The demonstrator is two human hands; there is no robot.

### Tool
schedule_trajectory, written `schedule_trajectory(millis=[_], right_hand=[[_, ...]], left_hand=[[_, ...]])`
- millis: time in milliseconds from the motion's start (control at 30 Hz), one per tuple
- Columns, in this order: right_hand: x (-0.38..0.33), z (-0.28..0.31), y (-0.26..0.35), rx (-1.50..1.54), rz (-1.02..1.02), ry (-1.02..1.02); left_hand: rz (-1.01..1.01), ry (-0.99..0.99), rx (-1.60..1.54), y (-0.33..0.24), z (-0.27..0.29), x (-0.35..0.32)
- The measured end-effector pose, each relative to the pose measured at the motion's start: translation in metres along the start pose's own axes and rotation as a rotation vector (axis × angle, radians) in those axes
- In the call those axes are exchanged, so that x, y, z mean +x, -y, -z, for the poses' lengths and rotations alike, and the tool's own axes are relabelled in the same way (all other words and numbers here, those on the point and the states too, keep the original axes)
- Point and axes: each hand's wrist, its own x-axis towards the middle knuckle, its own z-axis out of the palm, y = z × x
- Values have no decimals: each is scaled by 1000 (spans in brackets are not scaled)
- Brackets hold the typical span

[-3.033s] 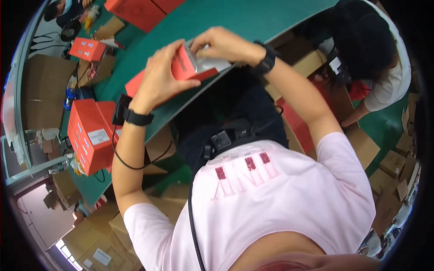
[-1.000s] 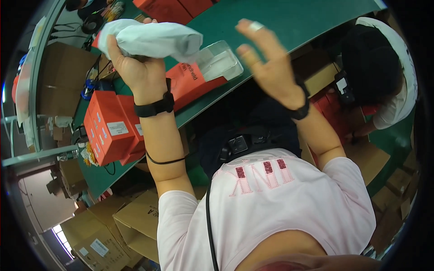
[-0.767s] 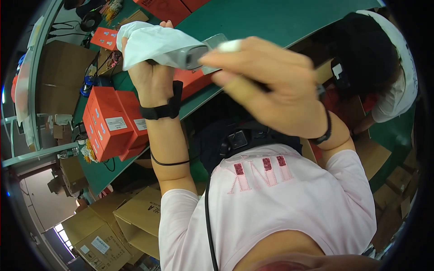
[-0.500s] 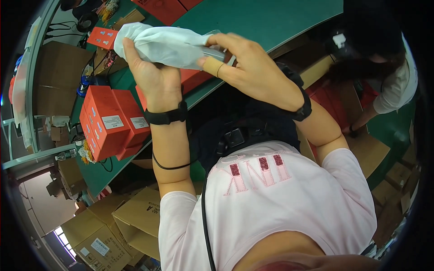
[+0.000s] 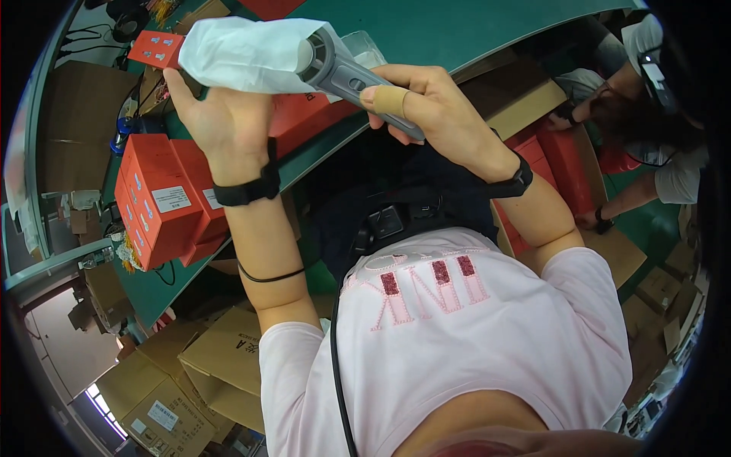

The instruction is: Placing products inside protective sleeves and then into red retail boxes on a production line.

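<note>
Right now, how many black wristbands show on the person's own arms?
2: one black wristband on the left wrist, one on the right wrist. A thinner black band circles the left forearm.

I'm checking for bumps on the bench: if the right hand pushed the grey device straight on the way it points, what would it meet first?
Probably the white bag, already over the grey device held by the right hand; the left hand holds that bag. Depth is unclear.

I count: one grey handheld device [image 5: 358, 80], one white bag [image 5: 244, 55], two wrist straps [image 5: 247, 190], four-plus red boxes [image 5: 156, 202], several cardboard cartons [image 5: 225, 358].
</note>
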Motion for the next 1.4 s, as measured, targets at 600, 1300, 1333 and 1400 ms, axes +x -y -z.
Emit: schedule_trajectory(millis=[600, 1300, 1333, 1400], right_hand=[[-12, 2, -6, 59, -8, -13], [5, -7, -24, -368, 497, -574], [9, -4, -30, -203, 593, -539], [7, 5, -30, -110, 684, -557]], left_hand=[[143, 82, 63, 25, -10, -16], [-281, 182, 830, 128, -43, -68], [-255, 179, 773, 123, -40, -68], [-139, 160, 551, 104, -39, -62]])
